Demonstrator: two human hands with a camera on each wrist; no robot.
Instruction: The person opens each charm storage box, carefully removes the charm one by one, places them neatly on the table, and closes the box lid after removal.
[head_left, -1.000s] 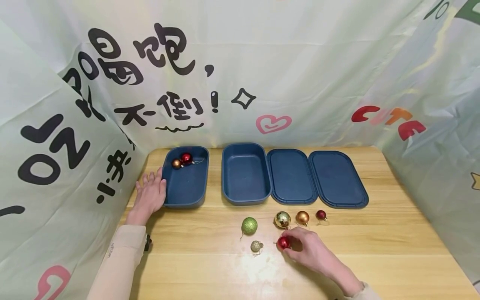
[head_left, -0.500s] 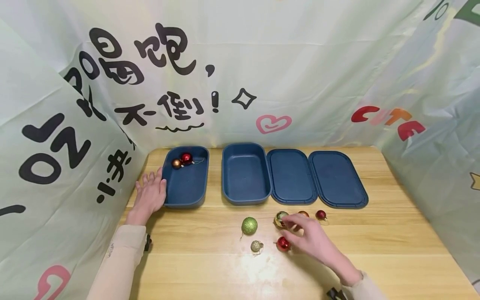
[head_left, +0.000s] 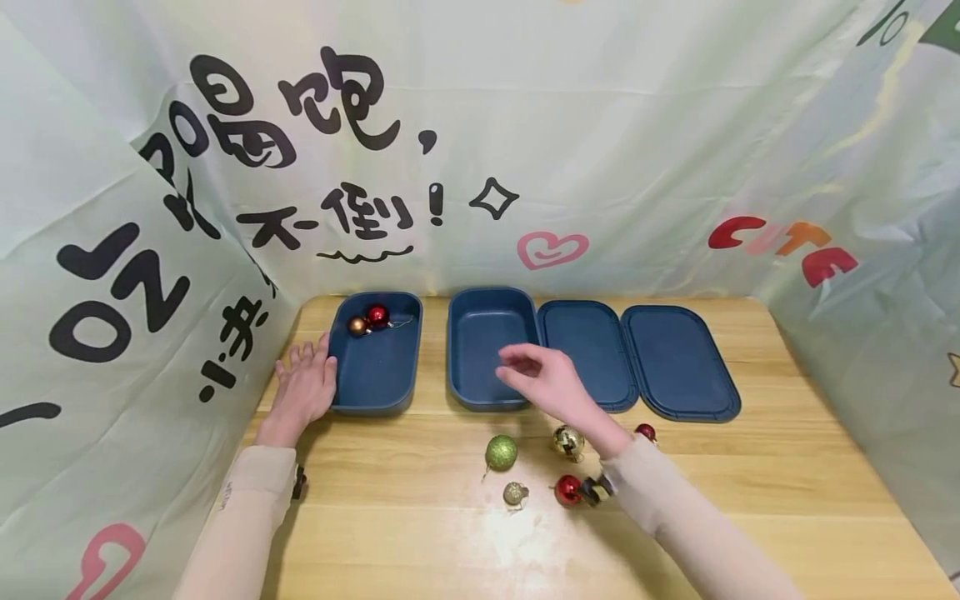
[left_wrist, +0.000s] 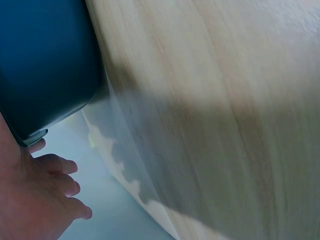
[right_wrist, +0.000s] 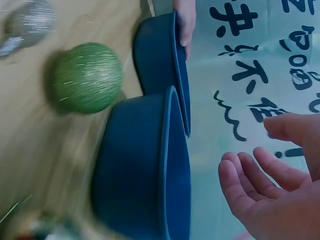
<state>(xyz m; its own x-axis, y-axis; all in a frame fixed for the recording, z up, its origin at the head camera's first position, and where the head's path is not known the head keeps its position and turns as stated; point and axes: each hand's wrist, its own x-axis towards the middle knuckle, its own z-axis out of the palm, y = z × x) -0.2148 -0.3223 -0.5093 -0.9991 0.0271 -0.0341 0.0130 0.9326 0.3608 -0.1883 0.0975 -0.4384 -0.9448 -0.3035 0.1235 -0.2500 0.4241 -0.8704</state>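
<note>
My left hand (head_left: 303, 387) rests at the left side of a blue box (head_left: 378, 375), its fingers spread along the rim and thumb on the edge. Inside that box lie a shiny red bauble (head_left: 377, 315) and a copper bauble (head_left: 357, 326). My right hand (head_left: 547, 382) hovers above the near right part of a second blue box (head_left: 468, 398). Its fingers are loosely bent, and the right wrist view shows nothing between them and the thumb. Near it lie a green glitter bauble (head_left: 501, 452), a mirrored gold bauble (head_left: 567, 442) and another red bauble (head_left: 567, 490).
Two flat blue lids (head_left: 592, 358) lie right of the second box. A small pale-gold bauble (head_left: 514, 493) is on the wooden table (head_left: 420, 533). A dark red bauble (head_left: 645, 432) shows partly behind my right sleeve. Printed cloth (head_left: 637, 150) encloses the table's back and sides.
My right hand has left the red bauble, passed over the gold and orange ones, and moved up-left over the second box. The orange bauble is now hidden behind my right wrist. My left hand stays put.
</note>
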